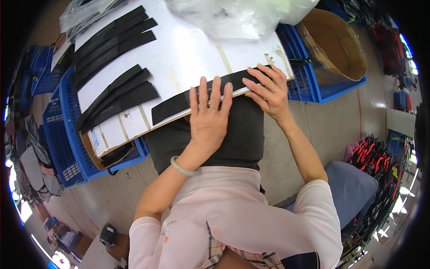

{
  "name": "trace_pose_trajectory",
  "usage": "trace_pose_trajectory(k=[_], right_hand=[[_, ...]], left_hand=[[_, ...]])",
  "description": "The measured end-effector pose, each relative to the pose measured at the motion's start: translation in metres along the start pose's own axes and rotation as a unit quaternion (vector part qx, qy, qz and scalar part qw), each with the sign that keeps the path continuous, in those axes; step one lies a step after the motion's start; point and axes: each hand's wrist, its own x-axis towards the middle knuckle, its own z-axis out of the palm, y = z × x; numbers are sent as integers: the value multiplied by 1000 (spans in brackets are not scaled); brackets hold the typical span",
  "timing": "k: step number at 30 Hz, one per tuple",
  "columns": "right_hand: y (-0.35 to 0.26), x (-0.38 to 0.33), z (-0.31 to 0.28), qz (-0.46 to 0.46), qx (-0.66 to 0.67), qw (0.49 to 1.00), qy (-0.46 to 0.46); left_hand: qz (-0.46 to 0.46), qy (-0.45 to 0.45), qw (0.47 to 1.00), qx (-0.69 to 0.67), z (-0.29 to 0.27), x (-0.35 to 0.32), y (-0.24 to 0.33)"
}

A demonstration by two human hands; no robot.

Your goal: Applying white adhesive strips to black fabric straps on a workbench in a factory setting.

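Note:
A long black fabric strip point(172, 108) lies along the near edge of a white board point(181, 54). My left hand point(208, 114) rests flat on the strip's middle, its fingers stretched out and slightly spread. At the strip's right end is my right hand point(272, 92), with the fingers on top and the thumb side by the board's edge; it grips the strip there. Several more black strips point(130, 98) lie overlapped in a fan to the left of my left hand. Farther back, another row of black strips point(112, 42) lies on the board.
Clear plastic bags point(242, 18) lie on the far part of the board. Blue plastic crates point(67, 130) stand at left, and another blue crate point(309, 89) holds a brown carton point(333, 45) at right. A blue-grey padded seat point(351, 188) is near my right elbow.

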Motion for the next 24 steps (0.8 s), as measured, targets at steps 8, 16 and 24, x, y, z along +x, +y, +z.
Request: trace_pose_trajectory(k=[8,16,24], right_hand=[[-1,1,-1,-1,-12,1000,-8],[-1,0,-1,-6,-20,1000,-6],[-11,13,-9,17,7,999,-26]], left_hand=[[29,56,998,21,15,1,-3],[14,37,999,22,8,-1,-2],[26,55,997,38,11,-1,-7]])
